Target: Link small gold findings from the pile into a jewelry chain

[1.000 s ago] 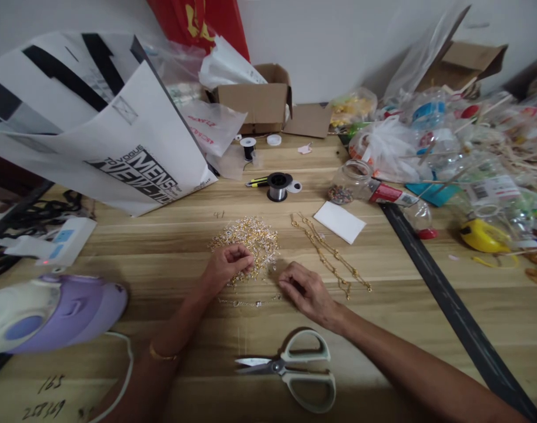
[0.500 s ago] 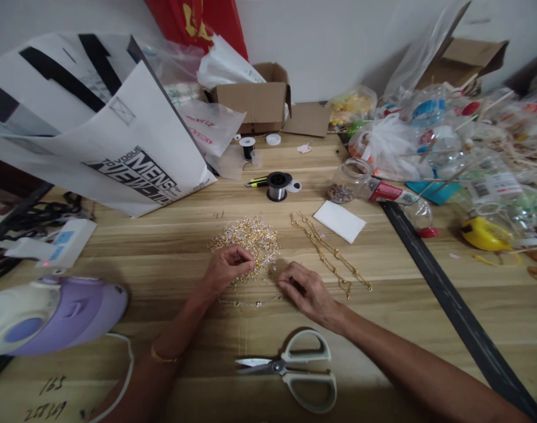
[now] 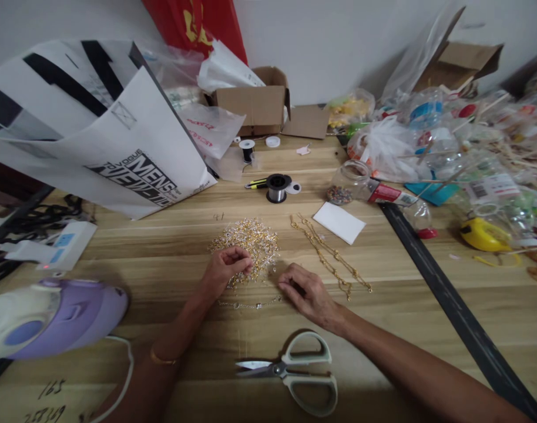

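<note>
My left hand (image 3: 228,269) is closed in a pinch over the front of a heap of small gold and clear beads (image 3: 251,235). Whatever its fingertips hold is too small to make out. Curled on the wood to the right of the heap is my right hand (image 3: 307,291), thumb and forefinger pressed together, their contents hidden. Between my wrists lies a thin beaded chain (image 3: 258,305), its right end close to my right fingertips. Gold chains (image 3: 325,251) stretch out beyond my right hand. Nearer to me lie scissors (image 3: 290,370) with pale handles, blades pointing left.
Behind the beads are a wire spool (image 3: 276,191), a folded white paper (image 3: 339,222) and a jar of beads (image 3: 345,183). A large white bag (image 3: 131,147) and a purple appliance (image 3: 74,317) stand left. Plastic bottles and bags (image 3: 449,141) crowd the right.
My left hand has shifted very slightly to the left over the beads. The right hand stays in place, and the whole view has tilted a little.
</note>
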A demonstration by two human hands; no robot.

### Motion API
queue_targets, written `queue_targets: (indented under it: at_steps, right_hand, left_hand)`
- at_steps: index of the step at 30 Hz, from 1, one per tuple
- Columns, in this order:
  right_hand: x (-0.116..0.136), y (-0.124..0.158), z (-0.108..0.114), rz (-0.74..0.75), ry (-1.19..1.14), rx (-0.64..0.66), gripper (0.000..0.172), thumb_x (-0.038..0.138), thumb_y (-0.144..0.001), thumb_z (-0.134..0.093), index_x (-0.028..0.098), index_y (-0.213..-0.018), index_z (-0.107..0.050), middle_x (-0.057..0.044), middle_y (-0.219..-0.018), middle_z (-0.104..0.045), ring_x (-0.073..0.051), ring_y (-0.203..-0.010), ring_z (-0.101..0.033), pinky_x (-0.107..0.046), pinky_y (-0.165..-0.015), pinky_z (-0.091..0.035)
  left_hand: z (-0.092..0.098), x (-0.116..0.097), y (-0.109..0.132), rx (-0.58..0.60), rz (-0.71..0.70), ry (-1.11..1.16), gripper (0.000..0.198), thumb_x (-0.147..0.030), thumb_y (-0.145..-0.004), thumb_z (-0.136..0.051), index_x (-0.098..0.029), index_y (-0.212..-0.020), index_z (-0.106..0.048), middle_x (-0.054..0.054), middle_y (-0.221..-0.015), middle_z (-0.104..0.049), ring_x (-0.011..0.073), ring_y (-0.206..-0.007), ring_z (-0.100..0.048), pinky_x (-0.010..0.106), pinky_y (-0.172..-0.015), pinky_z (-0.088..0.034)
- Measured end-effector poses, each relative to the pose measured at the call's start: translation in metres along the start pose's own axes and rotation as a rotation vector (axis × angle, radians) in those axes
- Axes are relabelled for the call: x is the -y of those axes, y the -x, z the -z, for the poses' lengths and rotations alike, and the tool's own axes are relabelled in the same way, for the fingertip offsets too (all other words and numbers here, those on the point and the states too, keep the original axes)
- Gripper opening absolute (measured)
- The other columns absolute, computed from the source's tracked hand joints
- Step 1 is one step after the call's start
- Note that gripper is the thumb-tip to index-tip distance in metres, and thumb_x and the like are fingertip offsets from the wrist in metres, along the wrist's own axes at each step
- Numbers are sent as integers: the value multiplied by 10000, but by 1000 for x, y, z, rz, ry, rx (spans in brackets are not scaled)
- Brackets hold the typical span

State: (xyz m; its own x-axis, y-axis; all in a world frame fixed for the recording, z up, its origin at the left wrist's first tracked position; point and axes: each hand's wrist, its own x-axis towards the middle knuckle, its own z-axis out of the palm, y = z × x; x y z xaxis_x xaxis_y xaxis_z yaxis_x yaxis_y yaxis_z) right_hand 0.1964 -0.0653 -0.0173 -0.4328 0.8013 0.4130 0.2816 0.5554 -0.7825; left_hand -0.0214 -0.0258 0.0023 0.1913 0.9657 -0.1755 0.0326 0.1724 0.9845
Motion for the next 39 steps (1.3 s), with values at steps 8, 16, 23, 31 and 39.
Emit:
queue_targets:
  at_steps: [8, 16, 23, 31, 39]
  right_hand:
    - [-1, 1, -1, 11, 18, -9, 122, 174, -920, -465, 173, -829, -547, -38, -733, -556, -145, -673, -519, -261, -608, -423]
    - [0, 0, 0, 14, 5, -19, 124, 179, -919, -464, 173, -829, -548, -40, -731, -555, -149, -671, -520, -263, -605, -427]
    - [0, 0, 0, 11, 16, -14, 107, 158, -910, -473, 169, -834, -549, -41, -738, -560, -147, -677, -521, -261, -616, -424]
    - [-1, 1, 0, 10, 11, -8, 108, 165, -911, -473, 176, -835, -549, -38, -741, -557, -148, -679, -525, -261, -611, -430]
    - [-1, 1, 0, 4, 17, -23, 111, 177, -915, -471, 176, -838, -550, -42, -737, -559, -151, -676, -525, -267, -609, -430]
  left_hand:
    - [-1, -2, -1, -20, 12, -29, 184, -293, -665, -699, -134, -641, -608, -16, -552, -607, 89, -521, -537, 207, -535, -450]
    - [-6, -6, 1, 25, 38, -66, 216, -300, -607, -731, -131, -650, -604, -9, -556, -603, 90, -505, -532, 212, -517, -450]
    - [-9, -5, 2, 11, 49, -105, 206, -271, -592, -732, -126, -644, -596, -15, -565, -590, 83, -527, -527, 194, -525, -431]
    - [-9, -3, 2, -7, 34, -141, 211, -288, -598, -719, -131, -655, -592, -9, -577, -586, 92, -538, -527, 198, -521, -430]
    - [-12, 1, 6, 32, -46, -273, 166, -294, -679, -660, -136, -704, -617, 0, -619, -605, 98, -571, -529, 196, -549, -420]
